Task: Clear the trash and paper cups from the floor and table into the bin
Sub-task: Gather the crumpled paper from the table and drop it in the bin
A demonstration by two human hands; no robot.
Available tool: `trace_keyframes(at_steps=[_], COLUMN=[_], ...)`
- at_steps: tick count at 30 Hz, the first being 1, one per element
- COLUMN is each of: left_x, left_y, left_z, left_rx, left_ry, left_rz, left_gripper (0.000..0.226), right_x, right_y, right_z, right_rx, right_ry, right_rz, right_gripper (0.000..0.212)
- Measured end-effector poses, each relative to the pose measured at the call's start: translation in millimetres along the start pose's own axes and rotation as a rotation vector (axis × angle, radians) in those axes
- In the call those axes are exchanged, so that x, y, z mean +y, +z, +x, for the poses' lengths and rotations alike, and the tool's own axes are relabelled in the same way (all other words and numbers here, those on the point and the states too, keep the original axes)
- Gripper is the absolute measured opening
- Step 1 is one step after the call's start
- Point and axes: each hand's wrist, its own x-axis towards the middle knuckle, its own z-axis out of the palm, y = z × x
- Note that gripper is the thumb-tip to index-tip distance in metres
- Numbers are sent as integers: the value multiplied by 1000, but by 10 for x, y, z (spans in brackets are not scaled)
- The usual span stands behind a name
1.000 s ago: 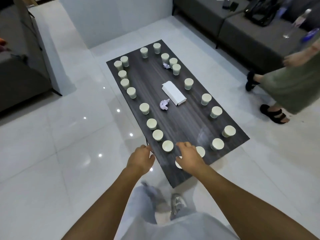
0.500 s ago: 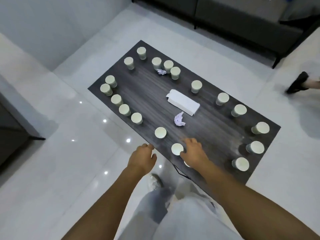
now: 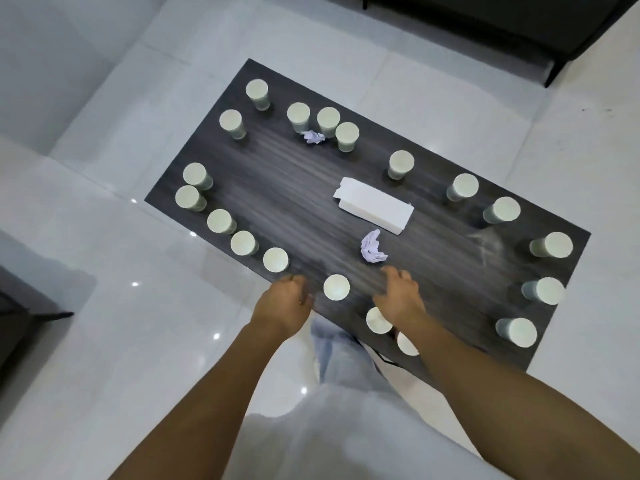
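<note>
A dark wooden low table (image 3: 284,188) carries several pale paper cups around its rim, a white carton (image 3: 374,205) lying flat in the middle, and two crumpled paper balls, one near me (image 3: 372,247) and one at the far side (image 3: 312,136). My left hand (image 3: 282,303) hovers at the near table edge, fingers curled and holding nothing, just left of one cup (image 3: 336,287). My right hand (image 3: 398,296) reaches over the table with fingers apart, just short of the near paper ball, partly covering another cup (image 3: 377,320). No bin is in view.
Glossy white floor tiles (image 3: 138,341) surround the table. A dark sofa (image 3: 502,26) stands at the far right, and dark furniture (image 3: 20,306) sits at the left edge. My legs in light trousers (image 3: 346,393) are against the near table side.
The view has swung closer and over the table. My right hand has slid forward past the near cups toward the crumpled paper. The other person's feet have left the view.
</note>
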Motion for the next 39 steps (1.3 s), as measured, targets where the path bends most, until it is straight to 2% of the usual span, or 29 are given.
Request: trace_keyframes(at_steps=[10, 14, 20, 26, 30, 35, 39], left_x=[53, 39, -13, -82, -134, -244, -398], left_y=[-185, -43, 314, 580, 549, 323, 101], left_z=[1127, 1549, 2063, 2439, 2579, 2722, 2818], left_rx=[-107, -171, -226, -314, -302, -281, -253], left_ry=[7, 20, 42, 93, 97, 73, 43], left_rz=[-4, 7, -78, -81, -115, -227, -335], left_gripper=[27, 29, 33, 35, 32, 33, 42], right_x=[-172, -36, 111, 157, -73, -639, -1104], right_y=[-27, 162, 536, 772, 811, 837, 873], right_z=[1093, 1546, 2034, 2186, 2117, 2096, 2135], right_rx=[7, 23, 46, 64, 91, 147, 153], right_ry=[75, 91, 83, 141, 48, -41, -95], right_rz=[38, 28, 19, 58, 191, 325, 351], right_gripper=[60, 54, 72, 65, 57, 60, 65])
